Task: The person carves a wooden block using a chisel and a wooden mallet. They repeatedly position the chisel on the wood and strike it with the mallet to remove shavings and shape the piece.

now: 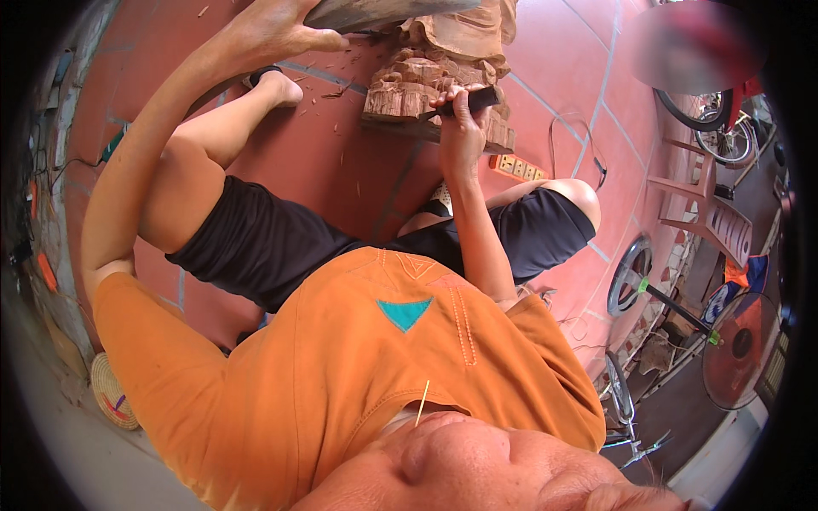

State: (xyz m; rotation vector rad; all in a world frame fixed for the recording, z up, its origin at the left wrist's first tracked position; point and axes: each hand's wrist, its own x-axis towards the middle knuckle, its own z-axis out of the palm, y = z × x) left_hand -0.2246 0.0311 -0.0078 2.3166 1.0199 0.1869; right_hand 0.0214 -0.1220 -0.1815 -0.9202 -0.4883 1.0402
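The wooden carving (443,64) stands on the red tiled floor (545,51), in front of the seated person, and its upper part goes out of the view. The right hand (464,128) is at the near side of this carving. Its fingers are closed around a dark tool (481,99), whose thin end points to the left, before the lower carved blocks. If the tool touches the wood, I cannot tell. The left hand (285,30) is to the left of the carving, at the upper edge of the view, with the thumb stretched toward the carving. It is just beside a grey piece (383,10), but I cannot tell whether it grasps it. Small wood chips (332,94) lie to the left of the carving. An orange power strip (517,168) lies near its right lower corner. A pinkish plastic chair (711,213) is well apart, to the right of the carving.
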